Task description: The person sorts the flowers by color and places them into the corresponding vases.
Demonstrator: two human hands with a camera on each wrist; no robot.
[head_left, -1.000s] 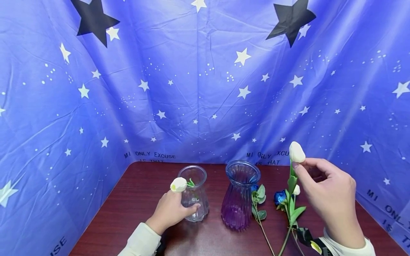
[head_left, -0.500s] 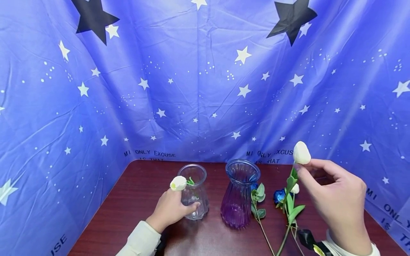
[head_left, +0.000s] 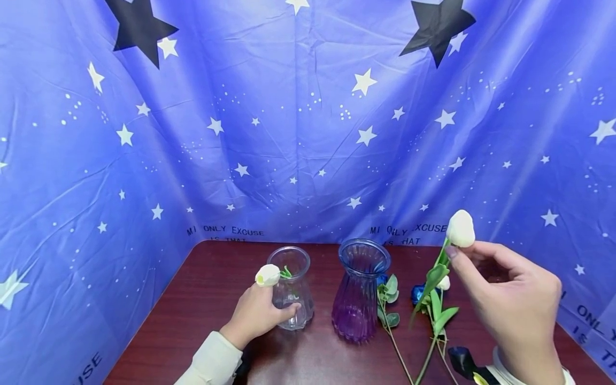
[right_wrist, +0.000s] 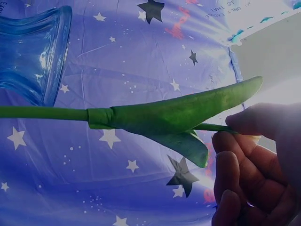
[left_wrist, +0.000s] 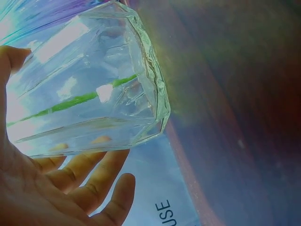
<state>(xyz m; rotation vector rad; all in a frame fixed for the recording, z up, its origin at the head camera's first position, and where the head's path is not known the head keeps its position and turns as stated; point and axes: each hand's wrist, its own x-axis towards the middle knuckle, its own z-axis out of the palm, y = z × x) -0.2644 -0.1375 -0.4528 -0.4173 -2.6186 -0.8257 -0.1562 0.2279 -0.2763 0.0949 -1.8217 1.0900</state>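
Observation:
My left hand [head_left: 255,313] holds the clear glass vase [head_left: 299,291] round its side, thumb across the front. Over the rim of this vase leans a white tulip [head_left: 268,276]; its green stem [left_wrist: 70,102] shows through the glass in the left wrist view. Raised at the right, my right hand [head_left: 517,297] pinches another white tulip [head_left: 460,229] by the stem just under the bloom, between thumb and forefinger. In the right wrist view the tulip's green leaves [right_wrist: 155,113] fan out from the stem, away from the fingers.
A blue-purple glass vase [head_left: 356,299] stands in the middle. To its right on the dark red table [head_left: 308,363] lie a blue flower [head_left: 417,294], a smaller white bloom [head_left: 444,283] and leafy stems [head_left: 392,318]. A blue starred cloth [head_left: 289,133] encloses the back and sides.
My right hand has moved slightly right with its tulip, whose stem now slants more, lower end toward the left. The left hand and the clear vase stay put.

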